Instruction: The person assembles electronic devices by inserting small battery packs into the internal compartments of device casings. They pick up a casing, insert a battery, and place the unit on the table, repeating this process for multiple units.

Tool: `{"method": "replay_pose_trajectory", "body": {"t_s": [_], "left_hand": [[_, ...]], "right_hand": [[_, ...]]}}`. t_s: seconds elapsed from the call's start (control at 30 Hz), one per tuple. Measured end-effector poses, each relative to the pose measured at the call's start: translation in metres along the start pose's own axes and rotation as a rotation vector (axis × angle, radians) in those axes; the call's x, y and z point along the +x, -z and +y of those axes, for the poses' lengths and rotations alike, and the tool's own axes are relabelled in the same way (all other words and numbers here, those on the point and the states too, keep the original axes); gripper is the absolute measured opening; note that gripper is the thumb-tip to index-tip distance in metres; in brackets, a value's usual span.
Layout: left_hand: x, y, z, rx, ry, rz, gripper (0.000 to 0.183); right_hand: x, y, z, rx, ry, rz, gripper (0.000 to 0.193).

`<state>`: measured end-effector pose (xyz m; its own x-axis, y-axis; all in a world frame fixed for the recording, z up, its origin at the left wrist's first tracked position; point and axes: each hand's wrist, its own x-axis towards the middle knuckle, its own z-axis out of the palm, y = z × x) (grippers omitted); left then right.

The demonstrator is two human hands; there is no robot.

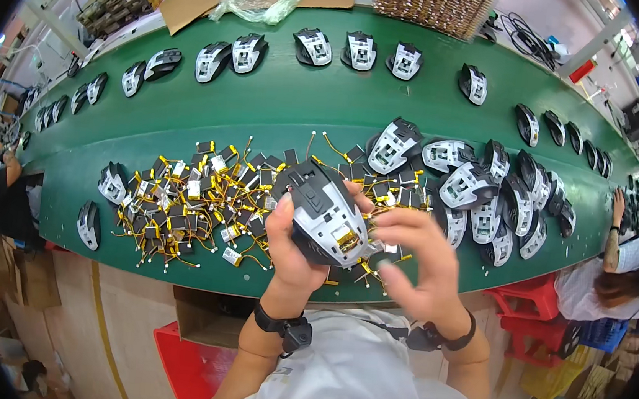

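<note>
Left hand (290,247) grips the mouse shell (326,214); right hand (413,262) should press the small battery (346,239) gently with its fingertips.

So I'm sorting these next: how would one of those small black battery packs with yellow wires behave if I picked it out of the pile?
The small black battery packs with yellow wires look light, so lifting one should be easy. The thin wires look floppy and lie tangled across each other, so neighbours would probably drag along. The flat bodies seem unlikely to roll on the green belt.
</note>
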<state>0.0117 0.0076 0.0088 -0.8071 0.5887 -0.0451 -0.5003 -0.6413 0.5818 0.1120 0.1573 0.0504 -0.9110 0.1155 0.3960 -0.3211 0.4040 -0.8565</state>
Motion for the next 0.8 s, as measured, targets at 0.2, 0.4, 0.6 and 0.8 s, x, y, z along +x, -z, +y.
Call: {"method": "replay_pose_trajectory", "body": {"t_s": [0.2, 0.4, 0.6, 0.8], "left_hand": [[-0.001, -0.006, -0.005, 0.120, -0.029, -0.001, 0.083], [0.001, -0.014, -0.007, 0.198, -0.054, -0.042, 0.084], [0.007, -0.007, -0.010, 0.250, 0.038, -0.069, 0.089], [-0.004, 0.018, 0.029, 0.438, -0.023, -0.055, 0.074]], "right_hand": [[0.007, 0.004, 0.000, 0.516, -0.458, -0.074, 0.051], [0.011, -0.009, 0.009, 0.753, -0.612, -0.090, 0.062], [0.015, 0.003, 0.023, 0.877, -0.713, -0.182, 0.050], [0.086, 0.159, 0.090, 0.367, -0.554, 0.193, 0.051]]}}
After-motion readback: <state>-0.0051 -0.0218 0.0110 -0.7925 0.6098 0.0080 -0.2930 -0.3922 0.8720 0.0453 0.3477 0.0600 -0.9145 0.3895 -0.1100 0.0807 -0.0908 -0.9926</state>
